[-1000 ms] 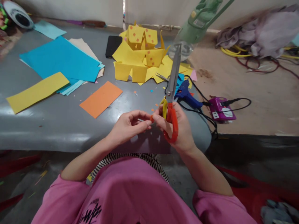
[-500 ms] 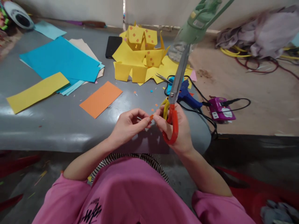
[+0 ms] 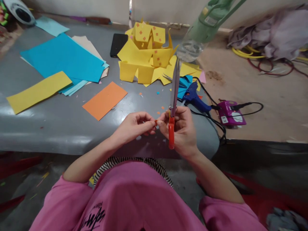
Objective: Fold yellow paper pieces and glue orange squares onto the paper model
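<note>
My left hand [image 3: 137,125] pinches a tiny piece of orange paper [image 3: 156,122] between thumb and fingertips. On its other side, my right thumb and finger touch the same scrap. My right hand [image 3: 184,131] also holds a pair of scissors [image 3: 171,128] with a red and yellow handle, blades pointing up and away from me. Small orange squares lie on the table just beyond my fingertips. An orange paper rectangle [image 3: 105,100] rests left of my hands. Farther back stand folded yellow paper shapes [image 3: 141,65], some dotted with orange squares.
Blue paper sheets [image 3: 62,59] and a yellow strip [image 3: 38,91] lie left on the grey table [image 3: 60,128]. A black phone [image 3: 118,45] is behind. To the right are a blue glue gun [image 3: 196,98], a purple power socket [image 3: 231,113] with cords, and a green-topped bottle [image 3: 192,48].
The scissors have turned in my right hand, so their handle now shows edge-on and the blades stand more upright. Both hands stay together at the orange scrap.
</note>
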The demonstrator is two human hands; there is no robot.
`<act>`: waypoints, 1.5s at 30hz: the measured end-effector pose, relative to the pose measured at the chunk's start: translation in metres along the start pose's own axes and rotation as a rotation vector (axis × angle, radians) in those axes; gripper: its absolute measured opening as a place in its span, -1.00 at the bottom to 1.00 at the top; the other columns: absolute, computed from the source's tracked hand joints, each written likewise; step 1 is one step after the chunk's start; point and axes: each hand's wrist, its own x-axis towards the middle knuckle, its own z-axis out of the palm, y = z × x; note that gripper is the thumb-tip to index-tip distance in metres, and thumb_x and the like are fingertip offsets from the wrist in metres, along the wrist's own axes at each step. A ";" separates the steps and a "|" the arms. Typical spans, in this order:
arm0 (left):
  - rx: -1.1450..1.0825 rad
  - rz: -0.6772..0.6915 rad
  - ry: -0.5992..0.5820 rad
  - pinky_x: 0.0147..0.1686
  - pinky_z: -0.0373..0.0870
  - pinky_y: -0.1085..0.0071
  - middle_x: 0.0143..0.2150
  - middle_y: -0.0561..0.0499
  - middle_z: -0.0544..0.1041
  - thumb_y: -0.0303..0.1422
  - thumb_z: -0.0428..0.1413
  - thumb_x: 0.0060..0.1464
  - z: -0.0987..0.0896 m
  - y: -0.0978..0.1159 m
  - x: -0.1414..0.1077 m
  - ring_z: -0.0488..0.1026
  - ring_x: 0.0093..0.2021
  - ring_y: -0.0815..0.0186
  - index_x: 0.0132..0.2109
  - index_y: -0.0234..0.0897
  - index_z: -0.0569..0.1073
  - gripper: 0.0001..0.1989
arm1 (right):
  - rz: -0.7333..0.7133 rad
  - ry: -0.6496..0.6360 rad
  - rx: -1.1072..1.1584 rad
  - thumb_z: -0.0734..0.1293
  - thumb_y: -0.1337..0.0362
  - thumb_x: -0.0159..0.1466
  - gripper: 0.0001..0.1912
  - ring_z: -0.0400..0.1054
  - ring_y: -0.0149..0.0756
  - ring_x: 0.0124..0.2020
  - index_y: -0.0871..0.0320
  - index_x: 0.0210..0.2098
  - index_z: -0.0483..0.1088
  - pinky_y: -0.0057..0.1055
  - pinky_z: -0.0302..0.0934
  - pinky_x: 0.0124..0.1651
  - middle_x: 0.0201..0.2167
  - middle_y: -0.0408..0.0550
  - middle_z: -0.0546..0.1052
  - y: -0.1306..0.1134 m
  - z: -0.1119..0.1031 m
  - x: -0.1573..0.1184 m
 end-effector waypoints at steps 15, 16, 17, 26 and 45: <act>-0.022 0.017 -0.030 -0.43 0.39 0.57 -0.46 0.07 0.55 -0.23 0.24 0.09 -0.002 -0.001 0.003 0.55 -0.43 0.44 -0.32 -0.29 0.46 -0.79 | -0.089 -0.013 -0.123 0.57 0.15 0.12 -0.53 0.29 -0.39 -0.47 -0.05 -0.17 0.22 -0.40 0.23 -0.45 -0.40 -0.27 0.37 0.003 -0.004 -0.001; -0.034 0.004 -0.038 -0.44 0.39 0.57 -0.46 0.07 0.56 -0.24 0.24 0.08 -0.002 0.000 0.003 0.55 -0.44 0.44 -0.33 -0.29 0.46 -0.80 | -0.098 -0.021 -0.133 0.57 0.16 0.13 -0.53 0.29 -0.39 -0.48 -0.06 -0.17 0.22 -0.40 0.23 -0.45 -0.42 -0.28 0.36 0.004 -0.004 -0.001; -0.049 -0.014 -0.049 -0.44 0.39 0.57 -0.46 0.06 0.57 -0.25 0.24 0.07 -0.002 0.001 0.003 0.55 -0.44 0.44 -0.33 -0.29 0.46 -0.81 | -0.109 -0.031 -0.148 0.57 0.16 0.13 -0.53 0.28 -0.39 -0.48 -0.06 -0.17 0.22 -0.40 0.22 -0.45 -0.43 -0.29 0.35 0.004 -0.005 -0.001; -0.194 -0.130 -0.082 -0.51 0.38 0.54 -0.54 0.07 0.57 -0.33 0.33 -0.15 -0.006 0.003 0.003 0.53 -0.53 0.39 -0.37 -0.28 0.49 -0.80 | -0.220 -0.186 -0.396 0.54 0.03 0.12 -0.56 0.20 -0.42 -0.59 -0.02 -0.25 0.24 -0.37 0.17 -0.50 -0.50 -0.27 0.40 -0.004 -0.021 0.007; -0.265 -0.165 -0.078 -0.58 0.28 0.59 -0.55 0.04 0.50 -0.33 0.26 0.01 -0.010 0.002 0.007 0.36 -0.58 0.50 -0.40 -0.31 0.62 -0.87 | -0.214 -0.266 -0.389 0.59 0.13 -0.01 -0.63 0.21 -0.41 -0.56 -0.03 -0.29 0.40 -0.36 0.17 -0.48 -0.45 -0.21 0.49 -0.002 -0.036 0.023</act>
